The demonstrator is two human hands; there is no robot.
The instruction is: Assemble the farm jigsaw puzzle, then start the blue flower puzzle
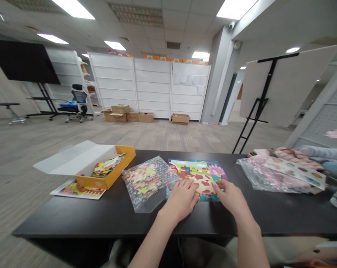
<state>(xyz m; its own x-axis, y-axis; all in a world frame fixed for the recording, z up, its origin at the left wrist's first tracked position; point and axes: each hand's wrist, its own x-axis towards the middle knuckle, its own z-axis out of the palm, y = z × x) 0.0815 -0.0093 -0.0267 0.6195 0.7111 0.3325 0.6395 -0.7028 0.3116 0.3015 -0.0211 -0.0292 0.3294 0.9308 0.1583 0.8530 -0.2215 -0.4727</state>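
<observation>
A colourful jigsaw puzzle point(203, 182) with a brown-spotted cow pattern lies on the black table in front of me. My left hand point(183, 195) rests on its lower left part, palm down, with the fingers stretched out over the pieces. At the right side of the picture, my right hand point(230, 195) touches the puzzle with thumb and fingertips drawn together. Whatever lies between those fingertips is too small to make out. Just left of the puzzle is a clear plastic bag point(146, 178) full of loose puzzle pieces.
On the left, a yellow box point(115, 175) with its white lid folded back holds more pieces, partly over a printed picture card point(76, 191). Plastic-wrapped pink fabric point(282, 173) lies on the right of the table point(101, 217). Beyond stand cardboard boxes point(121, 113) and an easel-like stand point(259, 100).
</observation>
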